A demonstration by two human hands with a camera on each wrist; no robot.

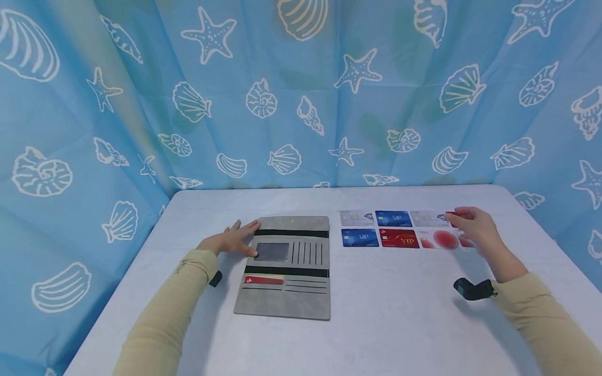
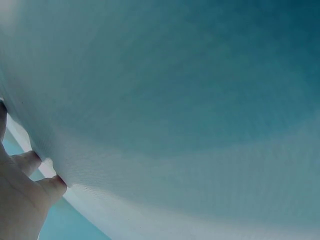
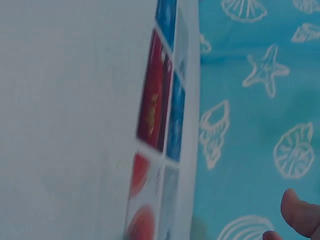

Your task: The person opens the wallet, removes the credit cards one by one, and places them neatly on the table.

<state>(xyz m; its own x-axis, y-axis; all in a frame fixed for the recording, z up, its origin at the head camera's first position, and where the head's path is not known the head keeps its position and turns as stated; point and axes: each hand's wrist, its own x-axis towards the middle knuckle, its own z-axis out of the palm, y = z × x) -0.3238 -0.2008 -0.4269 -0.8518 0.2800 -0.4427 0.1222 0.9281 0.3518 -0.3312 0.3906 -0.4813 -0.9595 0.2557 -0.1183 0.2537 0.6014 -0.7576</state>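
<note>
A long grey wallet (image 1: 305,306) lies unfolded on the table, with black bands, a clear window (image 1: 273,251) and several slots. In one lower slot sits a red card (image 1: 263,280) with a pale strip above it. My left hand (image 1: 230,241) rests with spread fingers at the wallet's left edge; the left wrist view catches its fingers (image 2: 50,187) against the white surface. Over the right end of the card rows, my right hand (image 1: 477,225) pinches a red card (image 1: 454,219), mostly covered by the fingers. Its thumb (image 3: 299,212) shows low in the right wrist view.
Two rows of cards lie right of the wallet: blue VIP cards (image 1: 393,218), a red VIP card (image 1: 398,238), silver-white cards (image 1: 356,218) and white cards with red circles (image 1: 437,239). A blue shell-patterned curtain (image 1: 301,125) hangs behind the white table (image 1: 376,313).
</note>
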